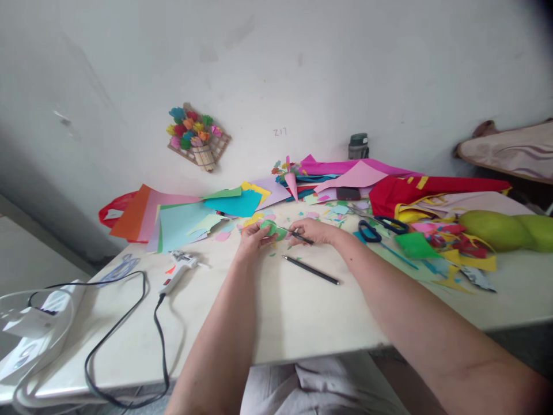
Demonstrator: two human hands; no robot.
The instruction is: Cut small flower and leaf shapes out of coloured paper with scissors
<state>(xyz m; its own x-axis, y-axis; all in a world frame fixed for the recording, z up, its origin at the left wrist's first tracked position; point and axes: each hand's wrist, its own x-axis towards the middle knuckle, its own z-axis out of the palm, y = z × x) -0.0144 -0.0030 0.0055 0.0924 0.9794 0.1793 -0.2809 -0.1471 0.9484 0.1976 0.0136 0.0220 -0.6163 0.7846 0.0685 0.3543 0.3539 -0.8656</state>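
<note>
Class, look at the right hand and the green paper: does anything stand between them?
Only the slim black-handled tool that the right hand holds; its tip is at the green paper in the left hand. Nothing else visible blocks that gap.

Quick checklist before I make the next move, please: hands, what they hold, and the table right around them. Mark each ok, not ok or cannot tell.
1. Paper in grip: ok. The left hand pinches the green paper.
2. Tool in grip: ok. The right hand holds a dark-handled tool pointed toward the paper.
3. Fingers clear of the tool's tip: cannot tell; too small and blurred.
4. Black pen out of the grip area: ok. It lies on the table, apart from both hands.
5. Glue gun cool: cannot tell. It lies well left of the hands.
6. Work spot free of scraps: not ok. Paper scraps lie around the hands.
</note>
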